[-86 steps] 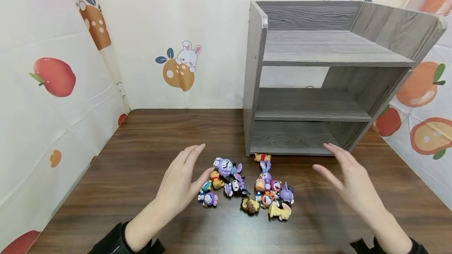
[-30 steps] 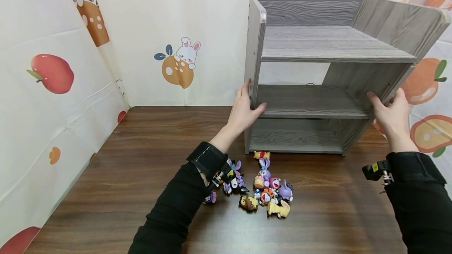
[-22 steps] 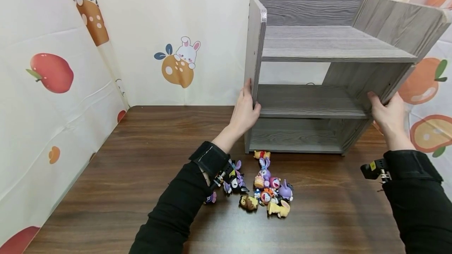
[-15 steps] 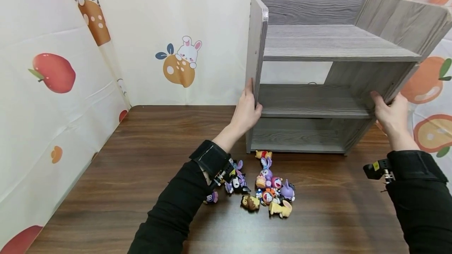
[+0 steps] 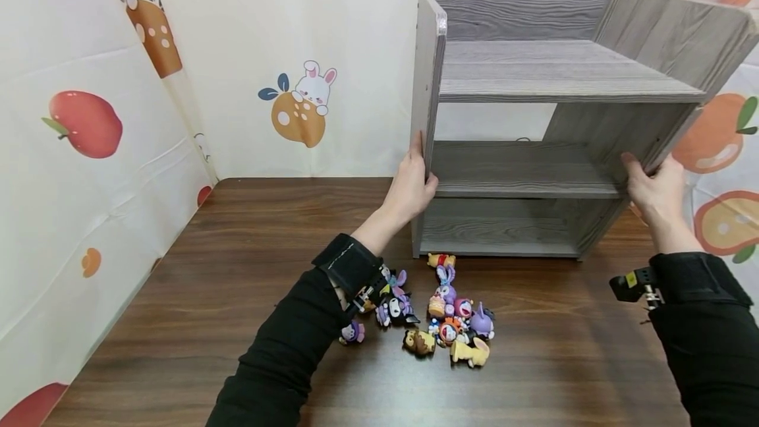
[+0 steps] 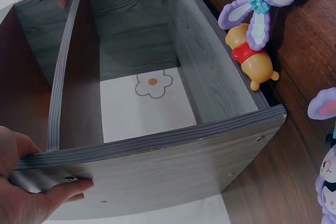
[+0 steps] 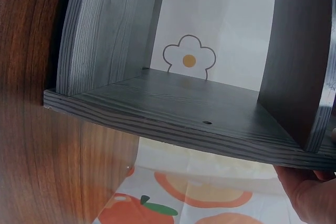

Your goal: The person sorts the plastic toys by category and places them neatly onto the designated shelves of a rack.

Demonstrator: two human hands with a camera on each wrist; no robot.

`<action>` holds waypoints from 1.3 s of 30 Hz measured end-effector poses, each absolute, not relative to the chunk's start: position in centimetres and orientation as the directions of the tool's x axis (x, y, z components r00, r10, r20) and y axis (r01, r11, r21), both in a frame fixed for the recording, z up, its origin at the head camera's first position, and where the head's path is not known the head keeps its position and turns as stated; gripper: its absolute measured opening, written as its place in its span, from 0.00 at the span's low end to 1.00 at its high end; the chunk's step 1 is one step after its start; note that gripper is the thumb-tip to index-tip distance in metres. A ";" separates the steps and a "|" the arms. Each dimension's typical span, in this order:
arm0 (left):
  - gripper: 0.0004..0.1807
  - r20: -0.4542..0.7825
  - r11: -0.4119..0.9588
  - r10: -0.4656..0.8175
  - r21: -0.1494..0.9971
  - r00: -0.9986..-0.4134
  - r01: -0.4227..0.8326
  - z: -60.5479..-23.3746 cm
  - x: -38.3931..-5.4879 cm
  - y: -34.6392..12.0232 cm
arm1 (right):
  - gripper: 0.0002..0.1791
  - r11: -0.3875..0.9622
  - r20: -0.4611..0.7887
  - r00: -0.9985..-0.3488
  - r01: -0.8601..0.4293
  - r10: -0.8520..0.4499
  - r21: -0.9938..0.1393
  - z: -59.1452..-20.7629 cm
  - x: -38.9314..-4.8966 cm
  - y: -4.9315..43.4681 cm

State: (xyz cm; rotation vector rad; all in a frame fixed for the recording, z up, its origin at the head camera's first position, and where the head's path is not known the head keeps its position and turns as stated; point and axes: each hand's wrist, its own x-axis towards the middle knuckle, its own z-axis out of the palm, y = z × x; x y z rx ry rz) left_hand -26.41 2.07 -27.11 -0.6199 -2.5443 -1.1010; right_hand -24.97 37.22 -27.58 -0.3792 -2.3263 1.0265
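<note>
The left hand (image 5: 408, 191) pinches the grey shelf (image 5: 524, 167) by its left side, and the right hand (image 5: 658, 195) grips the right side, thumb inside!

Wrist views dimmer, perhaps slightly soft

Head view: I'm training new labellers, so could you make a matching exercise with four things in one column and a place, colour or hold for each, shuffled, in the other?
1. left hand
2. right hand
3. red-shirted figurine
4. shelf unit

A. grey, wood-grained
B. grips the right side panel
C. at the front edge of the lowest board
D. grips the left side panel

Pairs: 1-D, 2-B, 3-C, 4-A.
</note>
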 end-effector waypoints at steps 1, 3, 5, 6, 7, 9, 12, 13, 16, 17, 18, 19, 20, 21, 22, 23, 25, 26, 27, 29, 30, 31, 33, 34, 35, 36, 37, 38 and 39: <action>0.40 0.431 0.615 0.268 0.612 -0.862 0.497 -27.1 -26.4 2.0 | 0.31 0.666 0.380 -0.804 0.026 0.457 -0.745 -27.6 -25.0 37.2; 0.40 0.431 0.617 0.270 0.609 -0.861 0.498 -27.1 -26.3 1.8 | 0.31 0.662 0.382 -0.809 0.013 0.447 -0.749 -27.7 -24.9 37.1; 0.40 0.435 0.618 0.272 0.605 -0.859 0.502 -27.1 -26.3 1.6 | 0.30 0.667 0.407 -0.798 -0.009 0.445 -0.745 -27.8 -24.9 36.8; 0.40 0.438 0.618 0.273 0.602 -0.857 0.505 -27.1 -26.3 1.4 | 0.29 0.672 0.419 -0.791 -0.014 0.446 -0.741 -27.8 -24.9 36.7; 0.40 0.442 0.617 0.274 0.601 -0.854 0.509 -27.1 -26.2 1.2 | 0.29 0.676 0.433 -0.783 -0.023 0.446 -0.736 -27.8 -24.9 36.5; 0.40 0.453 0.614 0.275 0.596 -0.848 0.518 -27.1 -26.2 0.8 | 0.26 0.686 0.474 -0.759 -0.050 0.446 -0.726 -27.9 -25.0 36.1; 0.40 0.468 0.608 0.277 0.591 -0.839 0.530 -27.1 -26.1 -0.2 | 0.23 0.709 0.523 -0.730 -0.075 0.440 -0.701 -28.1 -25.1 35.4; 0.40 0.471 0.605 0.276 0.592 -0.838 0.533 -27.1 -26.1 -0.5 | 0.22 0.714 0.533 -0.726 -0.082 0.435 -0.695 -28.1 -25.2 35.1; 0.40 0.478 0.599 0.272 0.595 -0.835 0.536 -27.2 -26.0 -1.8 | 0.23 0.726 0.543 -0.732 -0.097 0.412 -0.681 -28.1 -25.3 34.0; 0.39 0.481 0.600 0.269 0.594 -0.834 0.536 -27.2 -26.0 -2.2 | 0.23 0.730 0.546 -0.736 -0.105 0.400 -0.675 -28.0 -25.3 33.7; 0.39 0.486 0.599 0.266 0.593 -0.832 0.538 -27.3 -25.9 -2.6 | 0.23 0.731 0.545 -0.741 -0.110 0.392 -0.674 -28.0 -25.2 33.3; 0.39 0.494 0.598 0.261 0.592 -0.829 0.541 -27.3 -25.9 -3.0 | 0.23 0.732 0.553 -0.741 -0.125 0.380 -0.670 -28.0 -25.2 32.9; 0.39 0.502 0.593 0.258 0.592 -0.825 0.546 -27.4 -25.9 -3.4 | 0.23 0.734 0.562 -0.741 -0.140 0.368 -0.665 -28.0 -25.2 32.5; 0.39 0.510 0.589 0.255 0.591 -0.822 0.550 -27.4 -25.9 -3.8 | 0.22 0.736 0.568 -0.738 -0.145 0.365 -0.661 -28.1 -25.2 32.2; 0.39 0.517 0.586 0.253 0.590 -0.817 0.555 -27.5 -25.9 -4.2 | 0.22 0.740 0.575 -0.737 -0.153 0.357 -0.655 -28.1 -25.1 31.8; 0.39 0.523 0.582 0.251 0.591 -0.815 0.559 -27.5 -25.9 -4.6 | 0.22 0.743 0.580 -0.737 -0.162 0.347 -0.650 -28.1 -25.1 31.5; 0.39 0.535 0.577 0.247 0.589 -0.808 0.566 -27.6 -25.9 -5.4 | 0.21 0.749 0.588 -0.736 -0.171 0.335 -0.640 -28.1 -25.0 30.8; 0.39 0.538 0.576 0.245 0.588 -0.806 0.568 -27.6 -25.8 -5.8 | 0.21 0.750 0.589 -0.739 -0.177 0.327 -0.638 -28.1 -24.9 30.5; 0.39 0.540 0.577 0.242 0.587 -0.806 0.567 -27.6 -25.8 -6.1 | 0.21 0.750 0.594 -0.739 -0.186 0.319 -0.634 -28.2 -24.9 30.2; 0.39 0.548 0.582 0.234 0.583 -0.803 0.568 -27.6 -25.7 -6.9 | 0.20 0.751 0.605 -0.737 -0.208 0.301 -0.627 -28.1 -24.9 29.5; 0.38 0.553 0.584 0.228 0.581 -0.801 0.567 -27.6 -25.7 -7.3 | 0.20 0.748 0.605 -0.740 -0.216 0.294 -0.628 -28.1 -24.9 29.2; 0.38 0.558 0.582 0.223 0.581 -0.799 0.569 -27.6 -25.7 -7.6 | 0.20 0.744 0.605 -0.743 -0.226 0.286 -0.629 -28.1 -24.9 28.8; 0.38 0.572 0.582 0.214 0.577 -0.792 0.573 -27.6 -25.6 -8.3 | 0.20 0.737 0.610 -0.744 -0.246 0.272 -0.629 -28.1 -25.0 28.2; 0.37 0.578 0.578 0.210 0.577 -0.789 0.577 -27.6 -25.7 -8.7 | 0.20 0.735 0.611 -0.746 -0.255 0.265 -0.629 -28.1 -25.0 27.9; 0.37 0.584 0.575 0.205 0.578 -0.786 0.579 -27.6 -25.7 -9.0 | 0.19 0.733 0.611 -0.748 -0.260 0.259 -0.628 -28.1 -24.9 27.6; 0.36 0.589 0.573 0.202 0.577 -0.783 0.582 -27.7 -25.7 -9.3 | 0.19 0.733 0.614 -0.748 -0.267 0.252 -0.626 -28.1 -24.9 27.3; 0.36 0.591 0.570 0.201 0.578 -0.781 0.584 -27.7 -25.6 -9.5 | 0.19 0.731 0.616 -0.748 -0.273 0.248 -0.625 -28.1 -24.9 27.0; 0.35 0.592 0.567 0.199 0.581 -0.781 0.584 -27.7 -25.6 -9.8 | 0.19 0.729 0.617 -0.748 -0.279 0.243 -0.625 -28.1 -24.9 26.7; 0.35 0.591 0.564 0.197 0.585 -0.783 0.583 -27.7 -25.6 -10.0 | 0.19 0.730 0.618 -0.749 -0.280 0.240 -0.623 -28.1 -24.9 26.5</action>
